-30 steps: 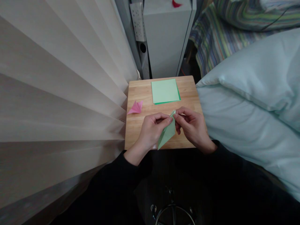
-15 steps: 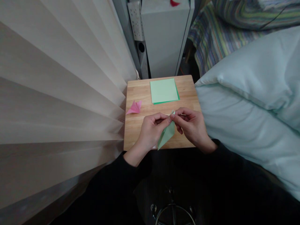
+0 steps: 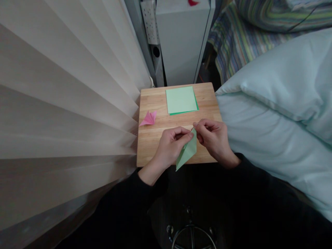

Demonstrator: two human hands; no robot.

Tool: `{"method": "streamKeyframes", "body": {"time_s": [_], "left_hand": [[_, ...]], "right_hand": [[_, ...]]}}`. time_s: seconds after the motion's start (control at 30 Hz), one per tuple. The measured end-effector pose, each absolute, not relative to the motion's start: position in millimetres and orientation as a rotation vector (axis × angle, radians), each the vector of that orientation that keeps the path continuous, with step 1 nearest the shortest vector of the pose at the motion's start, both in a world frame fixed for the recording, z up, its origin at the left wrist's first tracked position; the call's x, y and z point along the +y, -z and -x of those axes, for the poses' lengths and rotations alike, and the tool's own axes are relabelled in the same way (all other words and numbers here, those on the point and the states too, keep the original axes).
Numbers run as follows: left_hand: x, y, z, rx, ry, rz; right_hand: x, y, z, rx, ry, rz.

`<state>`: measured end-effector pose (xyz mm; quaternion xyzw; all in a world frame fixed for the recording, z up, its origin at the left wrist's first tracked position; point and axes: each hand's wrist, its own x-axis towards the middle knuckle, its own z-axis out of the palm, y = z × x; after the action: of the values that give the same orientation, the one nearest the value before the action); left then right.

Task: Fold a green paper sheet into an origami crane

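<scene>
Folded green paper (image 3: 189, 151) tilts just below the frame's centre; the left hand (image 3: 173, 143) pinches its upper edge, the right hand (image 3: 213, 136) its top tip. Beneath lies a wooden table (image 3: 149, 147), bearing green sheets (image 3: 181, 99) at upper centre and a pink folded piece (image 3: 149, 118) farther left.

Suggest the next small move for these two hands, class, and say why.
I'd probably have the right hand press the upper tip of the folded green paper flat: its fingertips are already at that tip, while the left hand grips the paper close by, which should steady it.
</scene>
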<state>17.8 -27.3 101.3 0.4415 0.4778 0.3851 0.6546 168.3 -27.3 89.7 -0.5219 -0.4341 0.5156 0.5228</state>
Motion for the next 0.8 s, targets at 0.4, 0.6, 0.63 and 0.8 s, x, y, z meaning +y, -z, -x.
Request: {"method": "streamKeyframes", "body": {"time_s": [0.4,0.6,0.63,0.8], "left_hand": [[-24.4,-92.4,-15.3,1.103,-0.939,-1.022],[-23.2,-88.4,-14.6,1.099,-0.976,-1.087],[-22.9,-87.7,-14.6,1.105,-0.989,-1.108],[-22.4,-86.4,-15.0,1.147,-1.031,-1.164]], "right_hand": [[-25.7,-89.9,-171.6,-1.093,-1.378,1.164],[-26.4,-88.3,-170.2,-1.06,-1.381,1.166],[-26.3,-88.0,-170.0,-1.047,-1.388,1.158],[-24.3,-86.7,-171.1,-1.021,-1.366,1.133]]}}
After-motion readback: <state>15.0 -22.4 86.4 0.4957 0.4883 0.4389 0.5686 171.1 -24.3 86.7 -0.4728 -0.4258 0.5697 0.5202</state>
